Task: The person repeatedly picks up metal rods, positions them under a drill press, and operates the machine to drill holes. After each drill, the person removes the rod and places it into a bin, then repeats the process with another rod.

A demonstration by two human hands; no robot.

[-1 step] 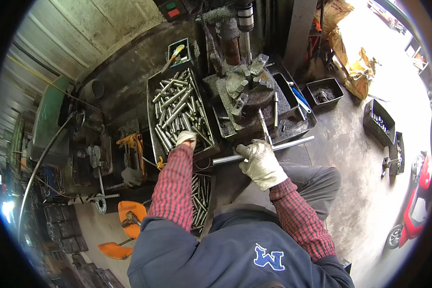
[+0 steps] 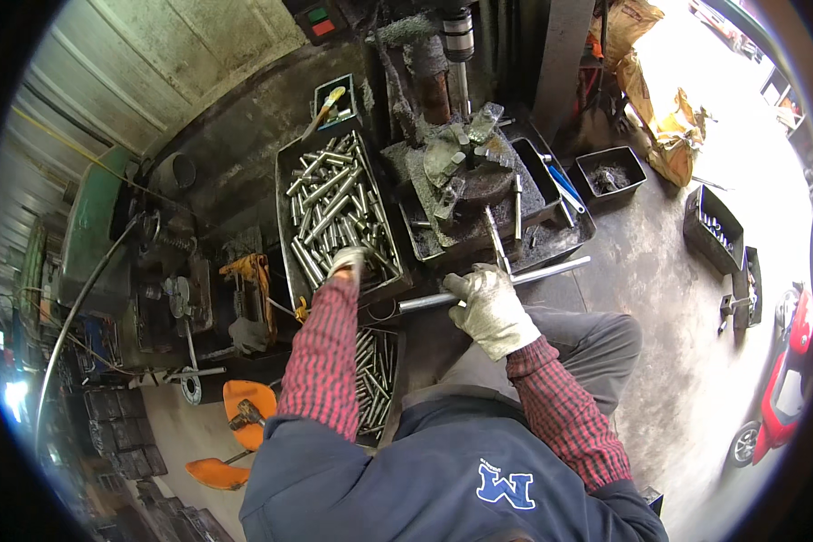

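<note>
My left hand [image 2: 346,262], in a pale work glove, is at the near end of a dark bin [image 2: 285,194] heaped with shiny metal pins [image 2: 330,194]. Its fingers are smeared and partly hidden, so a held pin cannot be made out. My right hand [image 2: 494,313], in a dirty white glove, is closed around the middle of a long metal bar [image 2: 556,269]. A rod [image 2: 496,237] runs from that hand to the metal-flecked chuck [image 2: 452,163] of a machine. Beside the rod, a single pin [image 2: 518,206] stands at the chuck's right side.
A second bin of pins [image 2: 384,375] sits below the first. A brush [image 2: 325,110] lies across a small box behind. To the right are a chip tray [image 2: 610,172] and a box of parts [image 2: 714,230]. An orange seat [image 2: 248,402] stands at lower left.
My left hand and forearm have shifted slightly left at the bin's near end. The right hand stays in place on the metal bar.
</note>
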